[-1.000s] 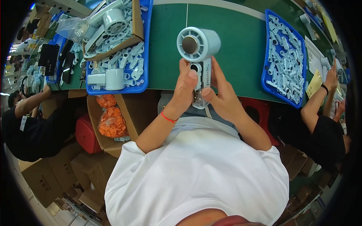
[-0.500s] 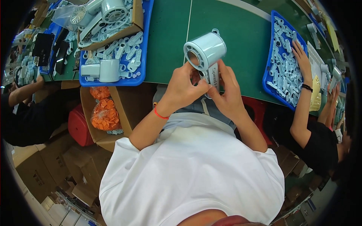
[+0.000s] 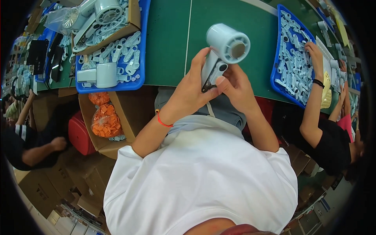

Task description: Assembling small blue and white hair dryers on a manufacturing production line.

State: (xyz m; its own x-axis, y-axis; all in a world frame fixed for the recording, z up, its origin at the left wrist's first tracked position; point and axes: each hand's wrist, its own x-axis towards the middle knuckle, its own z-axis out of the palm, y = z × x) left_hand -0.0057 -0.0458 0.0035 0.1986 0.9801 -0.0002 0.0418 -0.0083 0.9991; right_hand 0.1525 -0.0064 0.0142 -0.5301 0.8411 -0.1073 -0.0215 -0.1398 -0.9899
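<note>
A light blue handheld fan (image 3: pixel 225 41) is held up over the table's near edge, its round head tilted to the right with the ringed end showing. My left hand (image 3: pixel 190 86) is closed around the handle, index finger stretched along its side. Against the handle lies a narrow light blue piece (image 3: pixel 219 69) with a rounded end and a dark hole; whether it is fastened there I cannot tell. My right hand (image 3: pixel 239 88) closes on the handle from the other side, its thumb by the piece's lower end and its fingers partly hidden behind the fan.
On the left, a blue tray (image 3: pixel 143 64) bears loose light blue parts, another fan (image 3: pixel 106 75) and a cardboard box (image 3: pixel 135 21) of fans. Below it are bagged orange pieces (image 3: pixel 106 123). At right, a co-worker's hand (image 3: pixel 314 56) reaches over a second blue tray (image 3: pixel 273 74) of small parts.
The fan has been turned: its ringed end faced left and now faces right, and the printed handle side is out of sight. Both hands have shifted their grip around the handle.
</note>
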